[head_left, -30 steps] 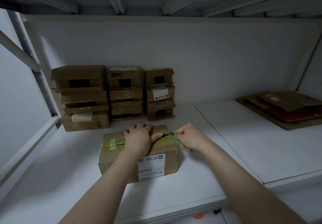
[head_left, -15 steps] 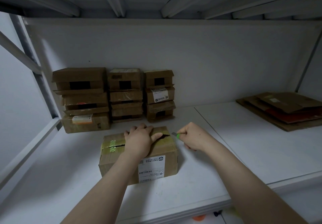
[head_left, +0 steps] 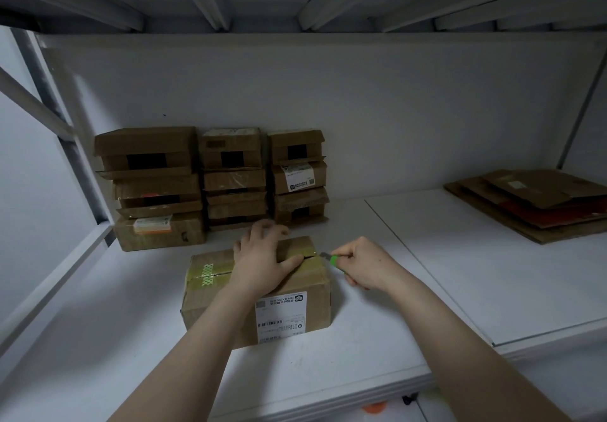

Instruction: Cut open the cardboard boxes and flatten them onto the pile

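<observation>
Beside left hand, flat on box: right hand grips knife, blade now drawn to edge; seam likely slit.

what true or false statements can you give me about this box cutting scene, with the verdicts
1. The left hand presses on top of the taped box. True.
2. The right hand holds a red marker. False: it grips a green-handled cutter at the box's right end.
3. A flattened cardboard pile lies on the right of the shelf. True.
4. The stacked boxes stand at the shelf's near edge. False: they stand at the back wall, behind the taped box.
</observation>
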